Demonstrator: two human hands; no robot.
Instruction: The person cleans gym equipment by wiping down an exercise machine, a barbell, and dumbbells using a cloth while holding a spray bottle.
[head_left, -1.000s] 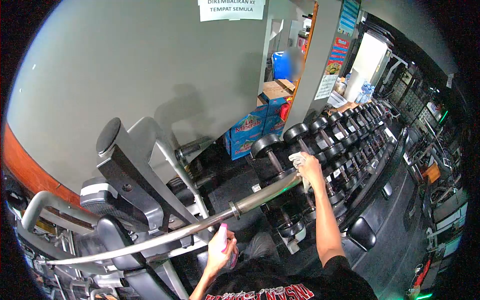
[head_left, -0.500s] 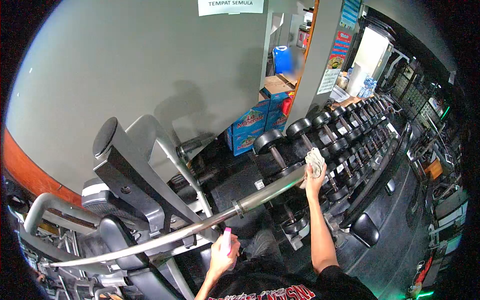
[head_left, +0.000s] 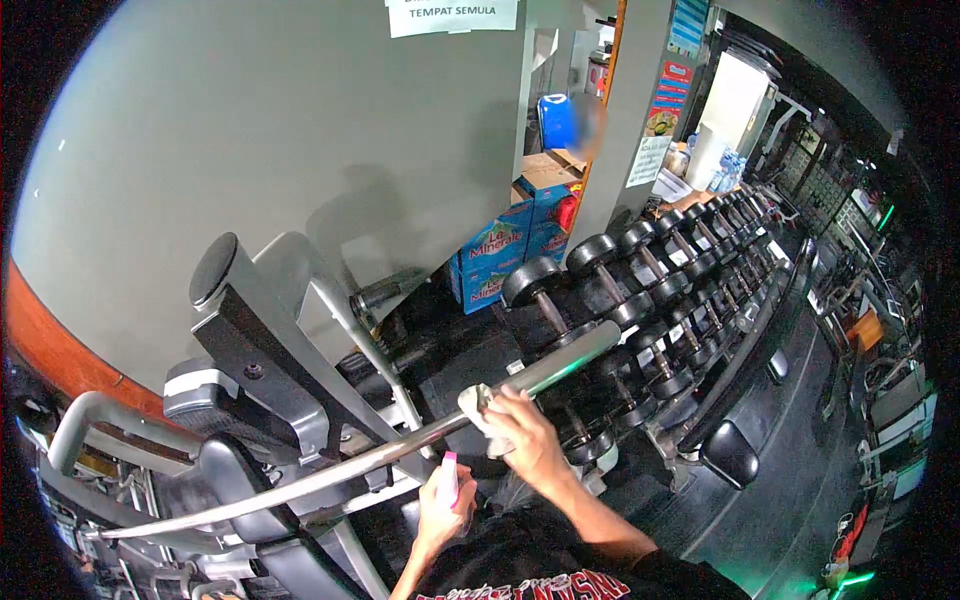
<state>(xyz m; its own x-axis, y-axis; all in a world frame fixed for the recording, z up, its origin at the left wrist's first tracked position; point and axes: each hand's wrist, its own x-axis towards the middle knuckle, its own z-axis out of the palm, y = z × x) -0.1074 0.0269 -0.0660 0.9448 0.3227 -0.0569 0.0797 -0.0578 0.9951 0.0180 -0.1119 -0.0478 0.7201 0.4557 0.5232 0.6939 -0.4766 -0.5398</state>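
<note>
A long metal barbell runs across the view from lower left to the middle, its thick end sleeve pointing up and right. My right hand is closed on a pale, crumpled cloth, which presses on the bar around the inner end of the sleeve. Below the bar, my left hand grips a spray bottle with a pink and white top. Most of that bottle is hidden by my fingers and shirt.
Beside the sleeve stands a rack of black dumbbells. Padded bench equipment fills the left. Blue cartons stand by the grey wall. A black padded seat is at the right. Part of a person shows blurred near the doorway.
My right hand has slid the cloth from the sleeve's outer end down and left to its inner end. My left hand stays nearly in place with the spray bottle.
</note>
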